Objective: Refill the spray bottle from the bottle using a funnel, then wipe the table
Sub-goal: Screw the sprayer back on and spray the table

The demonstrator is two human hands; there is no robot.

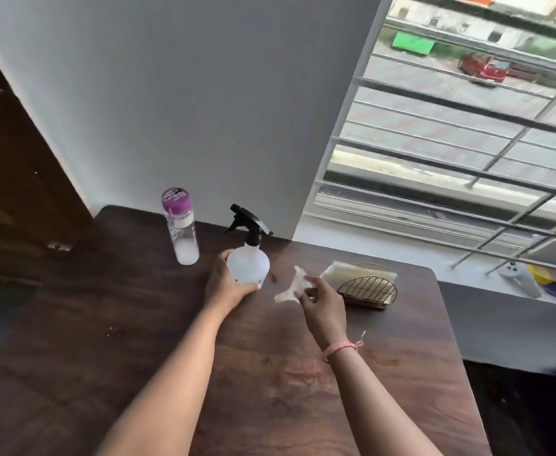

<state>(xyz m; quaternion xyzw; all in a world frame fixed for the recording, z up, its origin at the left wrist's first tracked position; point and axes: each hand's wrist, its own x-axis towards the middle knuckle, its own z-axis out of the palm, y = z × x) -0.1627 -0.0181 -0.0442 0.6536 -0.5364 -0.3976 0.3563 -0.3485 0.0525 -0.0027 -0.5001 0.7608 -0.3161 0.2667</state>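
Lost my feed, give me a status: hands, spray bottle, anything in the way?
Left hand grips spray bottle, trigger head on, upright on table. Right hand pinches crumpled tissue. Nothing in the way.

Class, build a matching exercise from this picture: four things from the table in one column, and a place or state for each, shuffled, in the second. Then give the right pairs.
Column 1
1. spray bottle
2. water bottle
3. tissue
4. napkin holder

Column 2
A. pinched in the right hand
B. gold wire, stands at the table's right side
C. gripped by the left hand
D. purple cap, stands untouched near the wall

Pairs: 1-C, 2-D, 3-A, 4-B
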